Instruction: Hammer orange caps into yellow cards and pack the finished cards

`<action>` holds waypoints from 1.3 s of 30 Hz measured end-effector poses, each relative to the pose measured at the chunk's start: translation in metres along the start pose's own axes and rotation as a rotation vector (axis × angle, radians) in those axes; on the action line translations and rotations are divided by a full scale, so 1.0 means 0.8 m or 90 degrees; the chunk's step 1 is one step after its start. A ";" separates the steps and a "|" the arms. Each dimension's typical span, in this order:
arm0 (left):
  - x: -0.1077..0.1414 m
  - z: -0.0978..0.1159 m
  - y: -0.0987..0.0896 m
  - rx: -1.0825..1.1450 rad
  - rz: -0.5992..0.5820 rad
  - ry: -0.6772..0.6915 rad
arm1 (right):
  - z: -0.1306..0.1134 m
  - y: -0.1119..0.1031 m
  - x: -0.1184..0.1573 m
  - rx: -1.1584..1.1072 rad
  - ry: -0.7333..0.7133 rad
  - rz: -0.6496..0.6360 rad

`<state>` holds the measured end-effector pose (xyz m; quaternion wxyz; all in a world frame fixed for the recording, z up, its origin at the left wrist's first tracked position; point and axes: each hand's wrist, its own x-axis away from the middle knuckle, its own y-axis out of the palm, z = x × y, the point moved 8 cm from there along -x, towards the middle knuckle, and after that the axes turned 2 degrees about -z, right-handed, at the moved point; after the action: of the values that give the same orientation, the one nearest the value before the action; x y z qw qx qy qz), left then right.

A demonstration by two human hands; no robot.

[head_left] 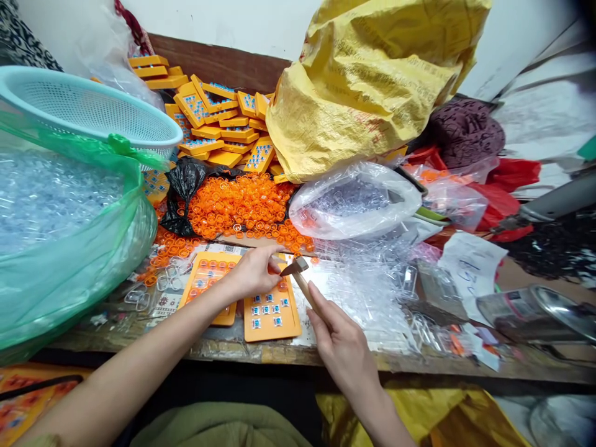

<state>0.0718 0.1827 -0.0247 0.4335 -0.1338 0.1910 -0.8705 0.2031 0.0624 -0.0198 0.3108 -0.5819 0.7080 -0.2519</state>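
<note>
Two yellow-orange boards lie side by side near the table's front edge. The right board [288, 329] has rows of small blue-and-white pieces and an orange ring near its upper right. The left board [222, 318] carries orange rings and is partly covered by my left forearm. My left hand [255, 270] is over the top of the right board, fingers bent together by the hammer head; what they pinch is too small to make out. My right hand [342, 335] is closed around the wooden handle of a small hammer [303, 284], its metal head beside my left fingertips.
Orange rings [242, 202] are heaped behind the boards on black plastic. A green bag [112, 248] of clear pieces and a blue basket [139, 130] stand left. Behind are stacked yellow boards [223, 155], a yellow sack [363, 93] and a clear bag [395, 214]. A jar [526, 310] lies right.
</note>
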 end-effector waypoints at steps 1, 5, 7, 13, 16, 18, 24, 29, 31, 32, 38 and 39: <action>-0.001 0.001 0.000 0.016 -0.020 0.004 | 0.006 0.001 0.001 -0.034 0.020 0.001; -0.018 -0.008 -0.039 -0.145 0.064 -0.025 | 0.040 -0.001 0.010 -0.232 0.136 0.084; -0.032 -0.017 -0.065 -0.254 0.137 -0.057 | 0.057 0.002 0.018 -0.336 0.211 0.117; -0.063 -0.025 -0.066 -0.352 0.106 -0.052 | 0.070 0.012 0.026 -0.498 0.303 0.114; -0.067 -0.026 -0.052 -0.350 0.069 -0.030 | 0.068 0.013 0.025 -0.500 0.303 0.108; -0.069 -0.029 -0.049 -0.350 0.060 -0.018 | 0.065 0.012 0.024 -0.505 0.301 0.117; -0.049 -0.020 -0.047 -0.349 0.072 0.025 | 0.061 0.011 0.024 -0.504 0.298 0.119; 0.033 0.009 -0.025 -0.251 0.127 0.117 | 0.052 0.000 0.027 -0.319 0.201 0.096; 0.060 0.014 -0.012 -0.248 0.143 0.131 | 0.035 -0.003 0.025 -0.235 0.114 0.068; 0.069 0.014 -0.006 -0.259 0.150 0.127 | 0.024 -0.004 0.024 -0.202 0.071 0.052; 0.079 0.012 0.005 -0.297 0.181 0.089 | -0.039 -0.025 0.024 -0.085 -0.136 0.057; 0.078 0.011 0.005 -0.295 0.180 0.080 | -0.044 -0.024 0.025 -0.057 -0.152 0.045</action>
<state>0.0417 0.1283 -0.0147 0.4958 -0.1474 0.4283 -0.7410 0.1875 0.0391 0.0148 0.3752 -0.5956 0.6969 -0.1375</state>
